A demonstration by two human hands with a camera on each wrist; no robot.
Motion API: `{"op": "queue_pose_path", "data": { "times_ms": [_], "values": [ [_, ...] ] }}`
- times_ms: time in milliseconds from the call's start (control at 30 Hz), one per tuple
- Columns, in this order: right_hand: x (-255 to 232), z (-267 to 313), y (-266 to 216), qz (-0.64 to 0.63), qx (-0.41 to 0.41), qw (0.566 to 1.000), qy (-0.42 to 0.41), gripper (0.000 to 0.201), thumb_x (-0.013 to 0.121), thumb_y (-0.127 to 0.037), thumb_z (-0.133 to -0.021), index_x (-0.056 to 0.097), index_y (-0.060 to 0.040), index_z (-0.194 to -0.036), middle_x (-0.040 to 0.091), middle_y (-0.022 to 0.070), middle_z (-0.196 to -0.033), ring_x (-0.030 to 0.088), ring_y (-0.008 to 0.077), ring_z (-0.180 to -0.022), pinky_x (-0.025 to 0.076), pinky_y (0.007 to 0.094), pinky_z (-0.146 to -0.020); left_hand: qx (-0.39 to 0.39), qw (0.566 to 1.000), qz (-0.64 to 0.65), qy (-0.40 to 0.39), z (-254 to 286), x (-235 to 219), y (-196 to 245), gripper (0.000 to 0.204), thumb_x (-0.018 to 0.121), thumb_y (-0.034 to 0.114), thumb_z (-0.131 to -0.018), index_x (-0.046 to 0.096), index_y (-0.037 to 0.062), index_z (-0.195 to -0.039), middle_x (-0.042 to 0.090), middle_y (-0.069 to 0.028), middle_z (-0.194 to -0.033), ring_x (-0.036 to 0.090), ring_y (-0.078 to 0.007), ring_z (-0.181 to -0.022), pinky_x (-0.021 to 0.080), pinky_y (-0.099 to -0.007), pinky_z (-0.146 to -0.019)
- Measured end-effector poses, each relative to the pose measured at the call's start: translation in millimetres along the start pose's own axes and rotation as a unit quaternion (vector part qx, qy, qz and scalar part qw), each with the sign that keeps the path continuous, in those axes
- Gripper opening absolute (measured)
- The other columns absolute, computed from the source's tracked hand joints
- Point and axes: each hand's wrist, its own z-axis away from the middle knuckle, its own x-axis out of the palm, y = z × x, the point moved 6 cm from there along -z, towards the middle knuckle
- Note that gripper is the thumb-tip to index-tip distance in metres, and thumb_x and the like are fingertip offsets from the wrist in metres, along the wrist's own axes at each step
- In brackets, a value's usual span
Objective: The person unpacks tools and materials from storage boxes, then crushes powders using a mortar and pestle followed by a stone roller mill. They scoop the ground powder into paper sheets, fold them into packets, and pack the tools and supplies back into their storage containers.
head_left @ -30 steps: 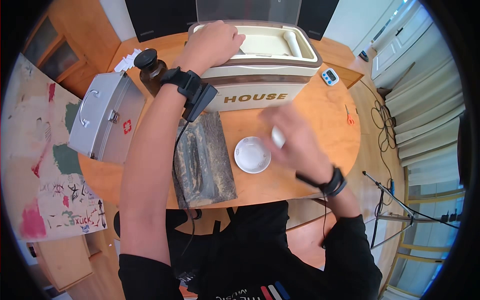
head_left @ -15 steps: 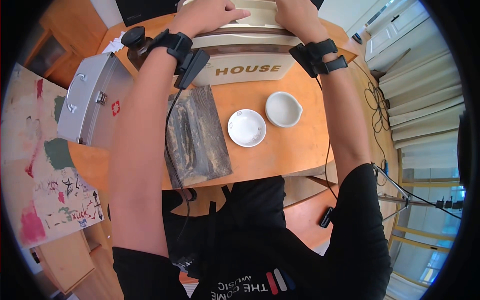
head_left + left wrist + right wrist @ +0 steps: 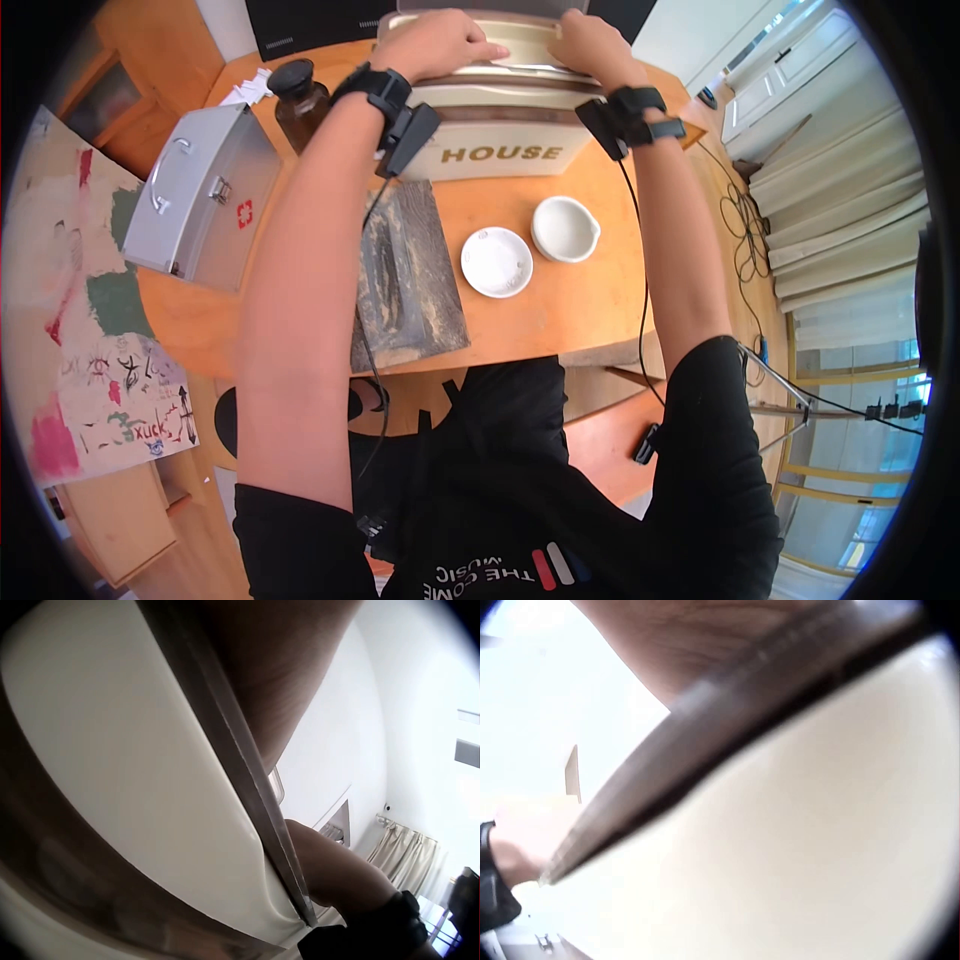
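A cream box (image 3: pixel 500 150) lettered HOUSE stands at the far side of the round wooden table (image 3: pixel 560 320). My left hand (image 3: pixel 440 45) lies on the left of its lid and my right hand (image 3: pixel 590 45) on the right, fingers flat on top and pointing toward each other. The left wrist view shows my palm (image 3: pixel 277 675) against the lid's brown rim above the cream wall (image 3: pixel 112 787). In the right wrist view my palm (image 3: pixel 705 637) lies the same way over the box (image 3: pixel 817 825). The box's inside is hidden.
A white saucer (image 3: pixel 497 262) and a white spouted bowl (image 3: pixel 565 229) sit side by side in front of the box. A dark rough slab (image 3: pixel 405 275) lies under my left forearm. A brown glass bottle (image 3: pixel 298 95) and a metal first-aid case (image 3: pixel 200 195) stand at the left.
My right hand set the white bowl down beside the saucer and went up to the box. The clear lid that stood upright has come down under both hands.
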Motion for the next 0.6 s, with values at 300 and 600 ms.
{"op": "queue_pose_path", "data": {
  "times_ms": [300,600],
  "values": [
    [-18.7,18.0,59.3,-0.480,-0.029,0.873,0.082,0.043,0.059,-0.016,-0.102,0.056,0.0033,-0.141,0.062,0.0044,-0.085,0.064,0.0117,-0.067,0.058,0.0301,-0.057,-0.058,0.998,0.004,-0.026,0.2,-0.1,-1.2,0.050,0.070,0.056,-0.092,0.079,0.0068,-0.087,0.070,-0.0144,-0.073,0.064,-0.0272,-0.067,0.052,-0.0393,-0.069],
    [3.8,226.9,27.0,-0.225,-0.167,0.958,-0.056,0.031,0.060,0.003,-0.089,0.065,-0.0031,-0.119,0.061,0.0154,-0.103,0.063,0.0360,-0.094,0.052,0.0439,-0.077,0.008,0.996,0.082,-0.045,2.1,1.4,-1.5,0.051,0.069,0.050,-0.092,0.077,0.0002,-0.093,0.076,-0.0183,-0.093,0.071,-0.0299,-0.085,0.053,-0.0416,-0.076]
  ]
}}
